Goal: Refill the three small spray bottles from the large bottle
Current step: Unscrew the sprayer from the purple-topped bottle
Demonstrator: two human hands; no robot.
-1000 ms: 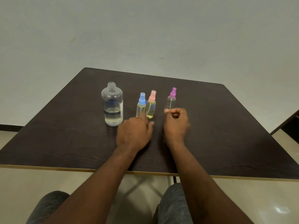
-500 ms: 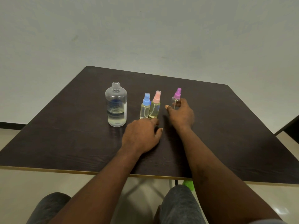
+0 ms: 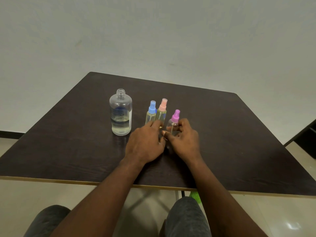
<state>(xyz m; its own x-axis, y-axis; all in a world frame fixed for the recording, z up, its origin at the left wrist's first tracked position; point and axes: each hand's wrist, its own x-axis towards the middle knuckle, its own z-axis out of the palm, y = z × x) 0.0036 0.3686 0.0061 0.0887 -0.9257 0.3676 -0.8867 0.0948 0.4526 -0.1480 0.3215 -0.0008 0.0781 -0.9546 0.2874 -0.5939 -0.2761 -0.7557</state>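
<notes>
A large clear bottle [image 3: 120,113] with no cap stands on the dark table [image 3: 68,142], about a third full of clear liquid. To its right stand a blue-capped spray bottle [image 3: 151,112] and a pink-capped spray bottle [image 3: 162,111], both holding yellowish liquid. My right hand [image 3: 183,139] grips the purple-capped spray bottle [image 3: 174,121], which looks empty and sits nearer to me than the other two. My left hand [image 3: 145,142] rests palm down on the table, fingertips in front of the blue and pink bottles' bases.
The table's near edge [image 3: 153,185] runs across above my knees. A dark piece of furniture [image 3: 307,139] stands at the right edge. A green object [image 3: 195,195] shows under the table.
My right hand reached to the purple-capped bottle, took hold of it and drew it nearer to me. My left hand stayed resting near the blue and pink bottles.
</notes>
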